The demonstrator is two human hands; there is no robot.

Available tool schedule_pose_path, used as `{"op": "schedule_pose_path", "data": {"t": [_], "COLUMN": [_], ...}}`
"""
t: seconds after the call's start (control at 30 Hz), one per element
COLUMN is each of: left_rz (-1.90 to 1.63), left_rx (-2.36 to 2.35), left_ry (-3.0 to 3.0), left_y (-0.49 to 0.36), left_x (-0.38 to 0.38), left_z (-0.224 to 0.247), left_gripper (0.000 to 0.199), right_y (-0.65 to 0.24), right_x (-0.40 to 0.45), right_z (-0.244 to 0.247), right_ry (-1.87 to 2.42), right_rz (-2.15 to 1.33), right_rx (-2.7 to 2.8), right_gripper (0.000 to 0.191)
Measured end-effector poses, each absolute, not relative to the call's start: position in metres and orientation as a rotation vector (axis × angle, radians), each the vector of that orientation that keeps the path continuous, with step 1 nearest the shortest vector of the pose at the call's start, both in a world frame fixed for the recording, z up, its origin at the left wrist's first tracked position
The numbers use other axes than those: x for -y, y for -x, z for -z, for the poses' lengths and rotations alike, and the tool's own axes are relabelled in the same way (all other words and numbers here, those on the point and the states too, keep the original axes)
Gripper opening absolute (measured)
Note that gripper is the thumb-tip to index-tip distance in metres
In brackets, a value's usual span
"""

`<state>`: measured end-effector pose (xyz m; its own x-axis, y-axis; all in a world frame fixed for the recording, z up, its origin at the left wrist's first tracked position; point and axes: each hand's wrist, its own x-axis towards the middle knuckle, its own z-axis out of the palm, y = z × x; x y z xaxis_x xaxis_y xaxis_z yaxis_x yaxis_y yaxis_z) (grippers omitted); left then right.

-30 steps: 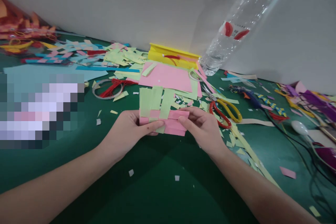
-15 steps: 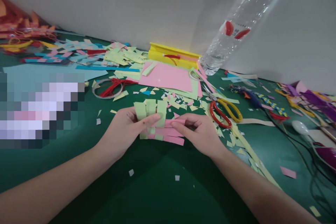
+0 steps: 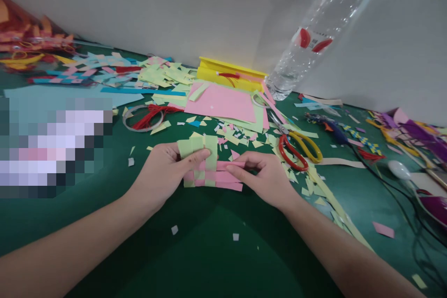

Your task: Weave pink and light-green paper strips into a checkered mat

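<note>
A small weave of green paper strips (image 3: 211,158) and pink paper strips (image 3: 226,177) is held up over the green table. The green strips stand upright; the pink ones run crosswise, with loose ends to the right. My left hand (image 3: 167,167) grips the left part of the weave, thumb in front and fingers behind. With thumb and fingers, my right hand (image 3: 260,172) pinches the right end of the upper pink strip. The fingertips behind the paper are hidden.
Scissors with red and yellow handles (image 3: 295,149) lie right of my hands. Behind are pink sheets (image 3: 223,101), a yellow folder (image 3: 230,74), a tilted plastic bottle (image 3: 310,42), a tape ring with red tassels (image 3: 143,117) and paper scraps (image 3: 167,72). A white spoon (image 3: 400,170) lies far right.
The green strips have shifted slightly left and sit closer together. The weave has moved a little left with my left hand's fingers. My right hand has barely moved.
</note>
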<state>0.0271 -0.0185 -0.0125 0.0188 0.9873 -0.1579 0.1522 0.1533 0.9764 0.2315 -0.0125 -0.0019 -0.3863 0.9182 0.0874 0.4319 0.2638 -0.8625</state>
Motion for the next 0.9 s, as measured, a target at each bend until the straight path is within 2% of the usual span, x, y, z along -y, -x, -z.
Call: {"op": "schedule_pose_path", "data": {"t": [0.33, 0.53, 0.7, 0.83, 0.9], "left_rz": [-1.016, -0.965, -0.958, -1.017, -1.019], "left_rx": [-1.349, -1.317, -1.335, -1.251, -1.197], "left_ry": [-1.178, -1.146, -1.252, -1.235, -1.196], "left_y": [-0.0296, -0.0323, -0.0338, -0.0317, -0.0304], "left_x": [0.0181, 0.0215, 0.0219, 0.0199, 0.0186], "left_z": [0.0088, 0.0067, 0.0058, 0.0060, 0.0063], "left_gripper": [0.037, 0.030, 0.039, 0.018, 0.020], "right_y": [-0.2324, -0.2295, -0.2274, -0.2306, -0.2330], "right_x": [0.0124, 0.0137, 0.0159, 0.0136, 0.0116], "right_z": [0.0014, 0.0009, 0.0017, 0.0024, 0.0023], "right_ry": [1.201, 1.152, 1.125, 1.139, 1.159], "right_rz": [-0.945, -0.990, -0.998, -0.921, -0.877], "right_rx": [2.010, 2.037, 2.033, 1.993, 1.969], "right_gripper": [0.024, 0.018, 0.015, 0.015, 0.015]}}
